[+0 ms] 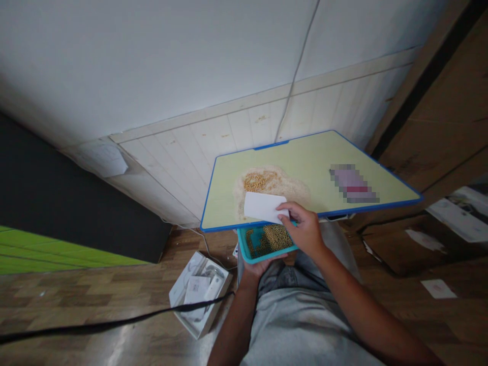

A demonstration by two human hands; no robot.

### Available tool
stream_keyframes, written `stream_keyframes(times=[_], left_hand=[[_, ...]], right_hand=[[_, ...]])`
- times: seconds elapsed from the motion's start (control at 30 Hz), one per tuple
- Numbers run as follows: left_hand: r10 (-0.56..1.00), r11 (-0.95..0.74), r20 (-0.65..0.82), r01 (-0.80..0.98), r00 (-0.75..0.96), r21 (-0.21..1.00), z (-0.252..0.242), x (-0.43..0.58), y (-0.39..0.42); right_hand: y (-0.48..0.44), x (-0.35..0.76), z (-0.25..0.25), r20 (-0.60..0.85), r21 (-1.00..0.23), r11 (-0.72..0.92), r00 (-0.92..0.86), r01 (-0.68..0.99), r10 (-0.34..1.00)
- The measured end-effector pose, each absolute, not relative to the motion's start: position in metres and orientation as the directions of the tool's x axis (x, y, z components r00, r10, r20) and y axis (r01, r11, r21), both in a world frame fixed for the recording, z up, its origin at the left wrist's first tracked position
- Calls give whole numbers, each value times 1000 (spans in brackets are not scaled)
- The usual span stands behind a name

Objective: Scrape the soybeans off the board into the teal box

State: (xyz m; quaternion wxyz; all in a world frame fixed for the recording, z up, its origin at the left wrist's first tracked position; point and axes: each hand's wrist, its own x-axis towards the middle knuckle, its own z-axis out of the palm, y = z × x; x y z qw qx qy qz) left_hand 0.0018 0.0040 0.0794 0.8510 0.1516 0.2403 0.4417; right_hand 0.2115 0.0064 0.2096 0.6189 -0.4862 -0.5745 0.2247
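Between the thumb and fingers of my right hand is a white card, held low over the front edge of a pale yellow table. Just past the card lies a pile of yellow beans, surrounded by a spread of fine beige grain. My left hand supports a turquoise basket from underneath, close under the table's front edge. Inside the basket are greenish-yellow beans. The fingers of my left hand are mostly hidden below the basket.
A pixelated flat item lies on the table's right side. On the floor at left is an open white box with papers and cables, crossed by a black strap. Cardboard stands at right; a white wall is behind.
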Motion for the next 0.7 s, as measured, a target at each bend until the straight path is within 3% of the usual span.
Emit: stream_keyframes(times=[0.23,0.7], left_hand=[[789,613,-300,-716,536,334,54,-2,11],[781,623,-231,-696,581,357,67,-3,8]], right_hand=[[2,203,213,476,-861,429,131,274,870],[4,216,208,461,-867,397,184,302,868]])
